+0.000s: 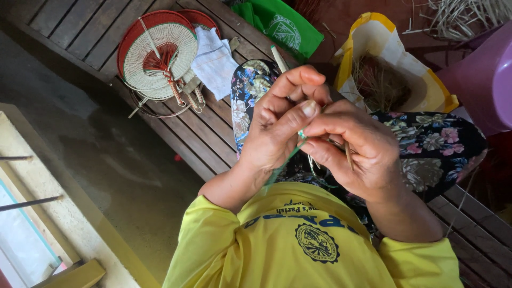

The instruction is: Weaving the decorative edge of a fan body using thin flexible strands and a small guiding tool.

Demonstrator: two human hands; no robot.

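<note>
While looking down past a yellow shirt (298,240), spotted both hands bunched together over a floral skirt (437,144). Left hand (280,125) curled up, thumb and fingers (298,80) pinched narrow on the top end of a green strip (282,165). Right hand (362,152) pressed against the left, fingers closed tight on that same strip, plus a few thin straws (349,154) poking out under the thumb. Strip trailing down from the pinch toward the shirt, right between the two wrists. Can't tell how far it goes under the palms.

Off to the left on the slatted desk (80,26): round woven fan (157,53) with a red rim, white cloth (213,58) just beside it and overlapping a second fan behind. Green bag (282,26) further back. Yellow-edged bag (373,37) with dry fibre inside, just beyond the right hand. Purple tub (490,80) at the right edge.
</note>
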